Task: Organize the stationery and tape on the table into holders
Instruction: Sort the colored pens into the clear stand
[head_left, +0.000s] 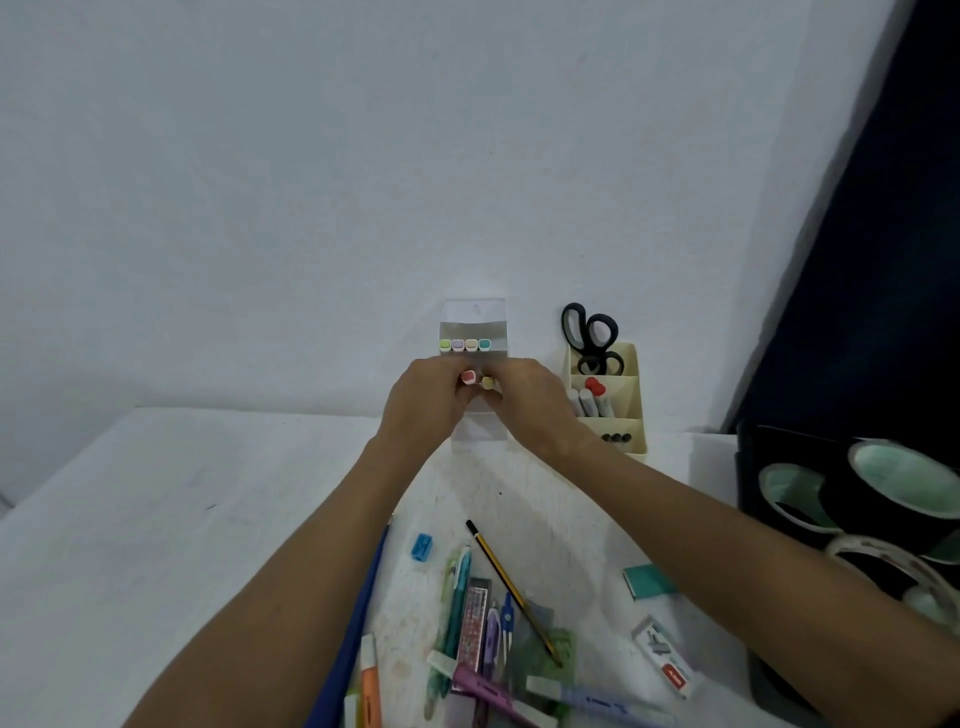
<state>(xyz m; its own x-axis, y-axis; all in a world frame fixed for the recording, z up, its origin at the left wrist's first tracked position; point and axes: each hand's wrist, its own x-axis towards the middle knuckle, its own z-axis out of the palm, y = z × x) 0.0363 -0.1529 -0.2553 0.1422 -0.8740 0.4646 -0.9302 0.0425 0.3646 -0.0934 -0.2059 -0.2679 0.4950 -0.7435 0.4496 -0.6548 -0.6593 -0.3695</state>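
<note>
A clear acrylic holder (474, 315) stands against the wall, with several pastel-capped markers (465, 345) in its upper tier. Both hands are at its lower tier. My left hand (423, 397) grips a pink-capped marker (469, 376). My right hand (524, 397) grips a yellow-capped marker (487, 383) right beside it. Loose on the table near me lie pens, highlighters (498, 691), a compass (506, 618), a striped pencil (511, 590), a blue sharpener (422, 547), a teal eraser (649, 581) and a staples box (665, 656).
A cream desk organiser (631, 364) to the right holds black scissors (589, 338), glue sticks and small dark items. A black holder (748, 467) at far right carries several tape rolls (795, 493). A long blue strip (358, 623) lies under my left forearm.
</note>
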